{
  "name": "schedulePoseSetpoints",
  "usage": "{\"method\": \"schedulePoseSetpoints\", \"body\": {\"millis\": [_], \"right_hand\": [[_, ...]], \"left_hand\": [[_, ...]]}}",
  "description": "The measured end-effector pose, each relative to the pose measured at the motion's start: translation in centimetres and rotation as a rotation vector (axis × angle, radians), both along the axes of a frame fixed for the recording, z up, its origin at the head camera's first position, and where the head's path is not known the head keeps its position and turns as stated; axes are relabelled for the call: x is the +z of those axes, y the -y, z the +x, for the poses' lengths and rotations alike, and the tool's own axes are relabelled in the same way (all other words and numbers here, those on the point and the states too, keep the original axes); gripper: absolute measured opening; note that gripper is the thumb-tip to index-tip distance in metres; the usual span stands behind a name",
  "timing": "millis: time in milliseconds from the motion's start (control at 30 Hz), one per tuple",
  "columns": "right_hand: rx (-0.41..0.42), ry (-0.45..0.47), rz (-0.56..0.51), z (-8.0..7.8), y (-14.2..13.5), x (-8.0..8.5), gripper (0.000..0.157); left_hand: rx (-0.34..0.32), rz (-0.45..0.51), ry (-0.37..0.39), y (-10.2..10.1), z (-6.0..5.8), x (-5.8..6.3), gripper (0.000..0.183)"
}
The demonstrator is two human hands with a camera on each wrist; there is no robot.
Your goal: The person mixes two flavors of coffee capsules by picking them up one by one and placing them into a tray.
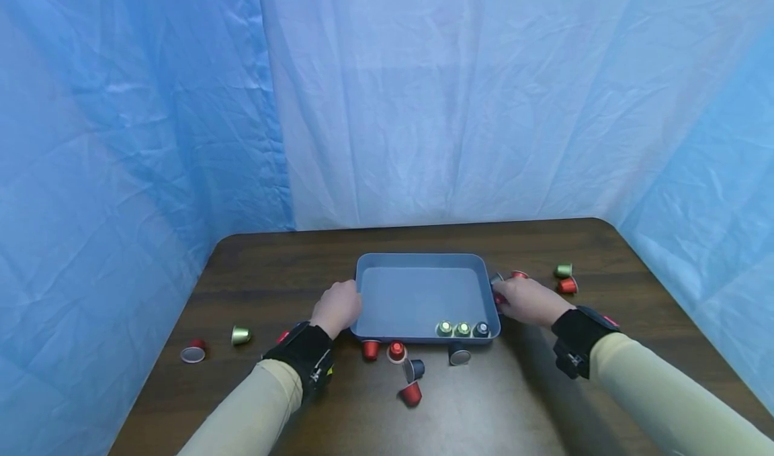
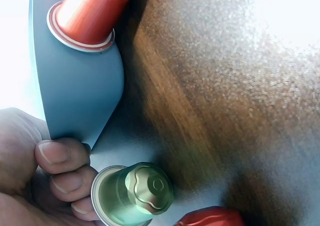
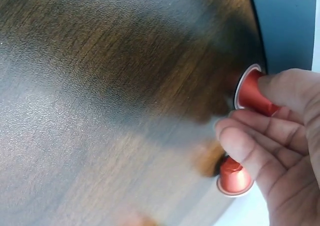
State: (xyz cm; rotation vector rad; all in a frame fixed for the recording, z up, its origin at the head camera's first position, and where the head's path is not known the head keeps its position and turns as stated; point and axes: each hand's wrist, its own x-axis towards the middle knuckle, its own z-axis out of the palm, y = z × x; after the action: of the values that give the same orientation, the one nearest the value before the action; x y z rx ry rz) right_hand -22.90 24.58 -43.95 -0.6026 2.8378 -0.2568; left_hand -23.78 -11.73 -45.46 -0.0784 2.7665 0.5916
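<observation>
A shallow blue-grey tray point(image 1: 417, 288) lies on the table, with two green coffee capsules point(image 1: 462, 330) and a dark blue one point(image 1: 481, 330) along its front right edge. My left hand point(image 1: 336, 307) grips the tray's left side, fingers curled at the wall. Close to those fingers is a green capsule point(image 2: 132, 193). Beside the tray's right wall, my right hand point(image 3: 292, 131) pinches a red capsule point(image 3: 254, 93) between thumb and fingers. Another red capsule point(image 3: 235, 178) stands just beyond its fingertips, and a grey-rimmed capsule point(image 1: 497, 279) sits behind this hand.
Red capsules point(image 1: 371, 350) and dark ones point(image 1: 459, 355) lie scattered before the tray. To the left are a green capsule point(image 1: 240, 336) and a red, silver-lidded one point(image 1: 193, 354). Green point(image 1: 564, 270) and red point(image 1: 567, 285) capsules lie far right. Blue sheeting point(image 1: 453, 107) surrounds the wooden table point(image 1: 496, 416).
</observation>
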Motion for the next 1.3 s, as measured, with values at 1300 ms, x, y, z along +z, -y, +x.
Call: {"method": "schedulePoseSetpoints", "body": {"millis": [1300], "right_hand": [[0.094, -0.085, -0.085, 0.5, -1.2, 7.7, 0.011]], "left_hand": [[0.000, -0.008, -0.011, 0.0, 0.0, -0.1, 0.025]]}}
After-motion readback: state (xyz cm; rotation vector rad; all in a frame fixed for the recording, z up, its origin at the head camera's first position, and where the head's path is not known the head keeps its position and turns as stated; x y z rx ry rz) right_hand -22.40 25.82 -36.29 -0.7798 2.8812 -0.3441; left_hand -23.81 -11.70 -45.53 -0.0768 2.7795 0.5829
